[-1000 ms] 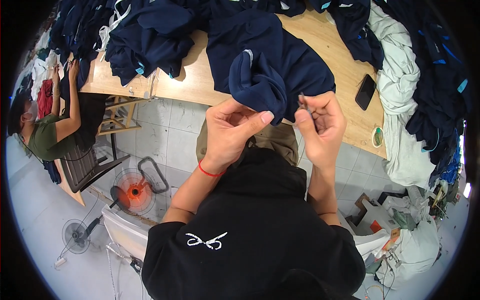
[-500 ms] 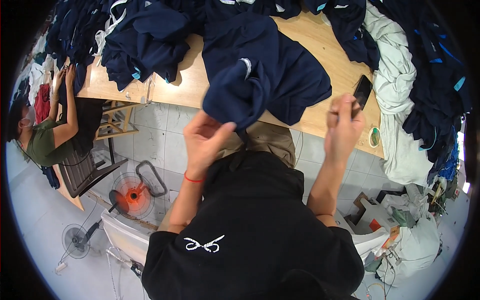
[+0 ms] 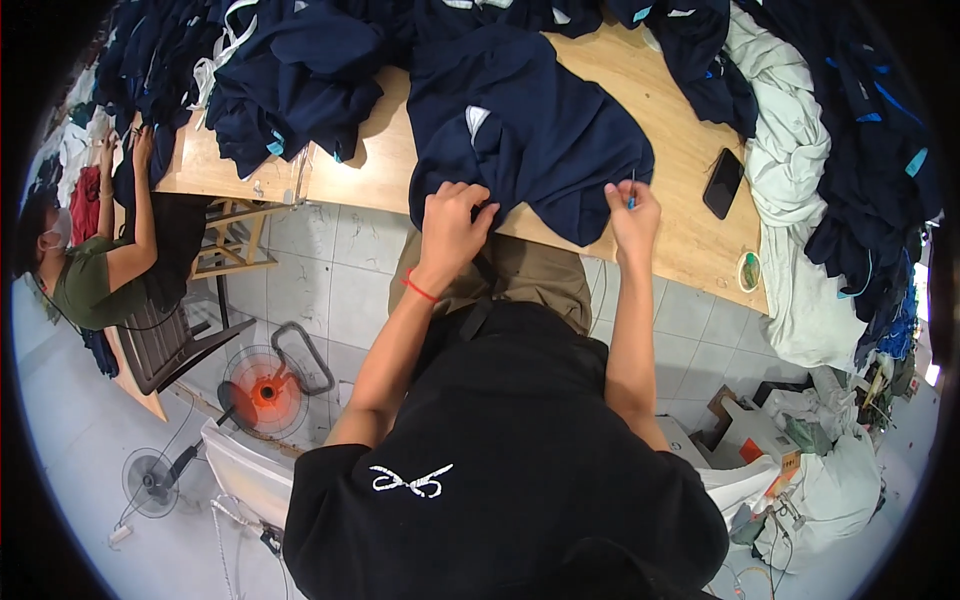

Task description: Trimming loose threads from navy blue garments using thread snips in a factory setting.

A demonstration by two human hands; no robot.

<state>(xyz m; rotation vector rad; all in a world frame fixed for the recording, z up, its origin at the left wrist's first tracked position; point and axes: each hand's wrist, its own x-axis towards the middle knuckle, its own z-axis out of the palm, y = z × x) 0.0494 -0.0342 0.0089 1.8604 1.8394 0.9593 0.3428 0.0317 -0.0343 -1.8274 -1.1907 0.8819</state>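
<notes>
A navy garment (image 3: 540, 120) lies bunched on the near side of the table, with a white patch showing in one fold. My left hand (image 3: 456, 228) is closed at the garment's near edge, its fingers curled and pinching the cloth. Beside the garment's right edge, my right hand (image 3: 636, 222) is closed round a small thin pointed tool (image 3: 631, 201) with a blue part; most of it is hidden by the fingers, so its exact kind cannot be told.
A dark phone (image 3: 724, 184) lies on the wooden table (image 3: 690, 240), right of my right hand. Navy garments (image 3: 295, 85) are heaped at the left, pale cloth (image 3: 790, 130) at the right. A co-worker (image 3: 105, 260) handles dark cloth at far left. Fans (image 3: 266, 392) stand on the floor.
My left hand has lowered the raised part of the garment onto the table and moved right. My right hand has come left and down to the garment's right edge.
</notes>
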